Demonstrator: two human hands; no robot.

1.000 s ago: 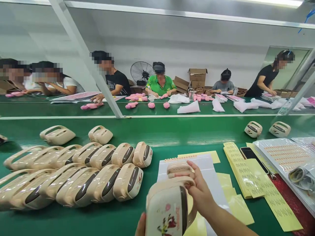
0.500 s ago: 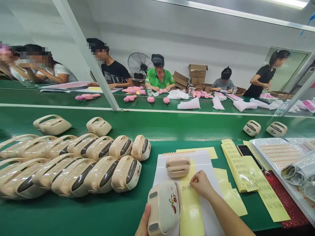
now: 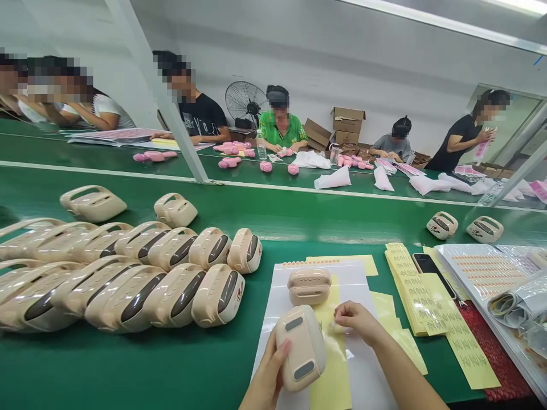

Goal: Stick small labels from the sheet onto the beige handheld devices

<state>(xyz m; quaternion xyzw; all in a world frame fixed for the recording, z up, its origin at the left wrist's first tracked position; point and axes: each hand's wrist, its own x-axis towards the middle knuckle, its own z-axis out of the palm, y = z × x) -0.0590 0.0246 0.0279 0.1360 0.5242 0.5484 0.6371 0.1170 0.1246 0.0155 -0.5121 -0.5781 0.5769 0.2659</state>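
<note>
My left hand point(image 3: 268, 373) grips a beige handheld device point(image 3: 300, 348) at the bottom centre, its underside with two grey pads turned up. My right hand point(image 3: 358, 320) is just right of it, fingers pinched on a small clear sticker above a yellow backing sheet point(image 3: 331, 370). A second beige device point(image 3: 309, 286) stands on the white sheet point(image 3: 356, 282) right behind. Two rows of several like devices point(image 3: 128, 273) lie to the left on the green belt.
Yellow label strips point(image 3: 431, 307), a phone point(image 3: 431, 270) and sticker sheets point(image 3: 485, 267) lie at the right. Two more devices point(image 3: 464, 226) sit on the belt beyond. Across a second green table point(image 3: 106, 171), several people handle pink items point(image 3: 231, 162) and white bags.
My left hand turned the device over, from its flower-printed face to its underside, and lifted it closer. My right hand left the yellow sheet with a sticker pinched in its fingers.
</note>
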